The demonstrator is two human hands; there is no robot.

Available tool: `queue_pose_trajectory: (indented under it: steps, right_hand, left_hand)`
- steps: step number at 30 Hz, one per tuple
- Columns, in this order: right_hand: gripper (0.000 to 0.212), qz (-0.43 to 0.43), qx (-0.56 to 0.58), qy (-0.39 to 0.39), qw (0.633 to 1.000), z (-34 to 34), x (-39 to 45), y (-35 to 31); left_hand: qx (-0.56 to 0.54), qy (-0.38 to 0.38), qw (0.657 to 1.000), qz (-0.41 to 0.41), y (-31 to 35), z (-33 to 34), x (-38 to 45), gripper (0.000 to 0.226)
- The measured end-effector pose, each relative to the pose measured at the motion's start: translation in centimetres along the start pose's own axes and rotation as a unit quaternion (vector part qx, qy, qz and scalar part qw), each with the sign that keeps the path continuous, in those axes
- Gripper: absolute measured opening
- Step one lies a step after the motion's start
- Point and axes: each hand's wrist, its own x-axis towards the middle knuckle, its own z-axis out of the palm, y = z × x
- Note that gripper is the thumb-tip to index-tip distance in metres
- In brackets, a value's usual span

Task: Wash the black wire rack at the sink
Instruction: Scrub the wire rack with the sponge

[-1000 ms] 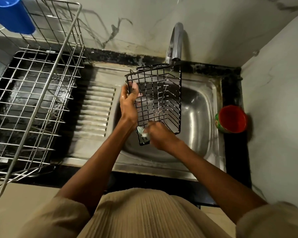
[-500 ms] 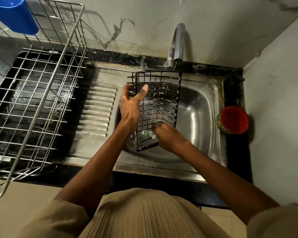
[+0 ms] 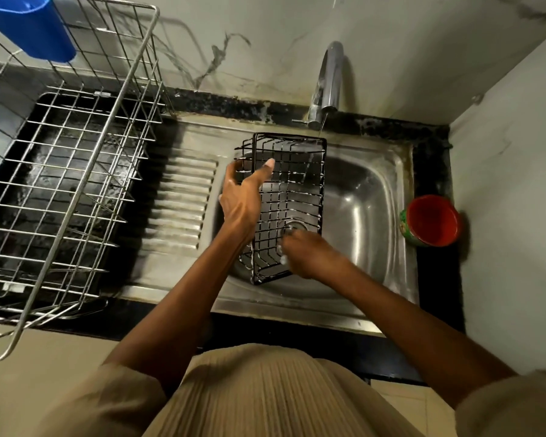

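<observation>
The black wire rack hangs tilted over the steel sink, its far end just under the tap. My left hand grips the rack's left side, thumb laid across the mesh and fingers curled behind the wires. My right hand is blurred at the rack's near right corner and holds a small pale scrub pad against the wires. A thin trickle of water falls from the tap's spout.
A large steel dish rack stands on the dark counter to the left, with a blue cup at its far corner. The ribbed drainboard lies between it and the basin. A red cup sits at the sink's right edge by the wall.
The rack has turned so its open mesh faces me and its near end has swung right. My left thumb has shifted across the mesh. My right hand keeps rubbing at the near end.
</observation>
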Motion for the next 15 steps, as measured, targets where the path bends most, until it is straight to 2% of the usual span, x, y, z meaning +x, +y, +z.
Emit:
queue_pose_trajectory:
  steps: [3,6,10,12,15]
  right_hand:
    - [0.027,0.024,-0.036,-0.004,0.999,-1.9,-0.2,1.3]
    - [0.023,0.039,-0.072,0.054,0.995,-2.6,0.3,2.0]
    - [0.032,-0.001,-0.114,0.098,0.989,-0.5,1.3,1.8]
    - [0.029,-0.035,-0.102,0.111,0.988,0.7,1.4,2.0]
    - [0.022,-0.074,-0.083,0.001,0.994,-0.1,0.7,1.3]
  left_hand:
    - [0.048,0.007,0.999,0.008,-0.5,-0.2,-0.1,0.102]
    - [0.077,-0.001,0.997,0.006,-0.6,0.0,0.1,0.108]
    - [0.087,-0.023,0.996,-0.016,0.5,0.8,-0.8,0.110]
    - [0.087,-0.019,0.996,-0.011,0.7,0.9,-1.2,0.108]
    - [0.084,-0.008,0.996,-0.023,0.2,0.4,-0.7,0.104]
